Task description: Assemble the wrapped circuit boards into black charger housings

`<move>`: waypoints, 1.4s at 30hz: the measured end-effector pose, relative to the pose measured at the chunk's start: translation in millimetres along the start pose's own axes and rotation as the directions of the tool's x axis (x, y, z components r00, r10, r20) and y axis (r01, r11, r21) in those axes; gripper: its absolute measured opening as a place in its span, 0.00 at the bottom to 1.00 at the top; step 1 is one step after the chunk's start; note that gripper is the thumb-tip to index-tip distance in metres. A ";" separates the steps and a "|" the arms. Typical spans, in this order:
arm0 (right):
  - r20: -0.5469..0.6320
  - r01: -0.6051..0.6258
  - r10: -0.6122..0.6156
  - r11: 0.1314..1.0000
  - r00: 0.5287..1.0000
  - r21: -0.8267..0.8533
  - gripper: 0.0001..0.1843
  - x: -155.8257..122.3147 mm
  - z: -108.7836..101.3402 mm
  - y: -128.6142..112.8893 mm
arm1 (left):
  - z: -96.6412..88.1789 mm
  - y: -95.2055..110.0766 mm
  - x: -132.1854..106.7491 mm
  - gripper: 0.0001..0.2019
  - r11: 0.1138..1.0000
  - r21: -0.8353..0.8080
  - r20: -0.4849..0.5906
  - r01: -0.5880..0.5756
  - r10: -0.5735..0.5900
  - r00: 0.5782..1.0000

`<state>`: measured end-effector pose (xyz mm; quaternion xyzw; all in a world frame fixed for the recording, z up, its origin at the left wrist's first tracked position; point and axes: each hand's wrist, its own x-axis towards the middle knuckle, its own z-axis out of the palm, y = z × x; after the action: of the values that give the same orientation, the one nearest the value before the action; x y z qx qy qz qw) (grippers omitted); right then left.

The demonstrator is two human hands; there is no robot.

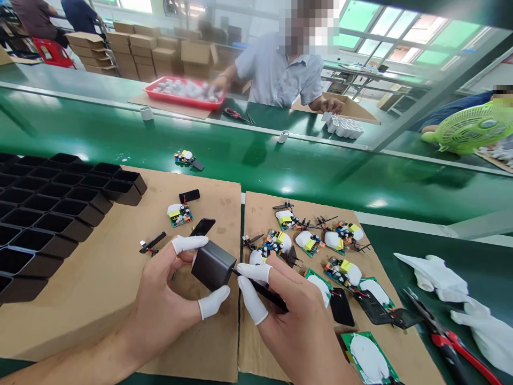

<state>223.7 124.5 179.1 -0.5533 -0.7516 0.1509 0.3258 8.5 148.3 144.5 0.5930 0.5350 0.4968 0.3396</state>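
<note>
While the left hand (160, 299) grips a dark casing (214, 266) above the left cardboard's (200, 350) right edge, the right hand (298, 315) pinches a black strip (266, 291). Slanted contact could scratch either!

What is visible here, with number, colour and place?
Held casing: one, black, centre
Circuit boards: about twelve, green and white, mostly right
Flat pieces: several, black, mostly by boards
Open casings: many, black, left
Cardboard sheets: two, brown, foreground
Pliers: one, red and black, right
Cloth: count unclear, white, right
Work surfaces: several, green, throughout
Tray: one, red, back
Small parts: many, white, back
Small tools: two, one red, back
Fan: one, green, right
Boxes: many, brown, mostly back left
Stool: one, red, back left
Windows: several, greenish, back
People: at least four, varied clothing, back
Left hand: one, white finger covers, centre
Right hand: one, likewise, centre
</note>
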 end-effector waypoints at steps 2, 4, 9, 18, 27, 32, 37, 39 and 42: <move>0.028 -0.050 0.050 0.998 0.998 0.022 0.11 -0.4 1.6 1.7 | -0.3 -1.8 -0.8 0.27 0.999 0.020 0.006 -0.038 0.038 0.999; 0.074 -0.125 0.121 0.991 0.990 0.049 0.15 -0.3 4.0 4.4 | -1.1 -3.5 -1.2 0.27 0.993 0.059 0.007 -0.104 0.103 0.995; 0.289 -0.207 0.160 0.968 0.944 0.141 0.17 3.9 10.1 9.0 | -2.4 -6.5 -0.2 0.26 0.946 0.183 0.035 -0.269 0.267 0.963; 0.175 -0.143 0.111 0.972 0.978 0.187 0.17 3.1 23.5 -0.8 | -2.6 -8.1 1.8 0.21 0.881 0.308 0.018 -0.358 0.371 0.928; 0.104 -0.087 0.069 0.979 0.992 0.182 0.15 0.0 28.8 1.6 | -3.4 -8.5 1.4 0.20 0.861 0.350 0.015 -0.369 0.388 0.921; 0.073 -0.070 0.057 0.980 0.996 0.184 0.16 -0.8 29.8 1.1 | -3.0 -7.4 1.1 0.19 0.854 0.355 0.009 -0.381 0.405 0.914; 0.077 -0.067 0.053 0.978 0.996 0.198 0.14 -1.0 31.0 1.8 | -2.8 -8.0 0.8 0.19 0.838 0.374 0.010 -0.399 0.426 0.905; 0.077 -0.069 0.055 0.978 0.996 0.199 0.14 -1.0 31.7 1.9 | -2.7 -9.4 0.3 0.19 0.834 0.385 -0.002 -0.395 0.429 0.904; 0.063 -0.065 0.053 0.975 0.997 0.213 0.15 -0.9 31.9 1.3 | -2.6 -11.6 -0.1 0.20 0.832 0.391 -0.006 -0.393 0.429 0.903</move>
<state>203.8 128.3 154.4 -0.5324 -0.7230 0.2565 0.3577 2.6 150.1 134.3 0.7246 0.4964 0.4717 0.0778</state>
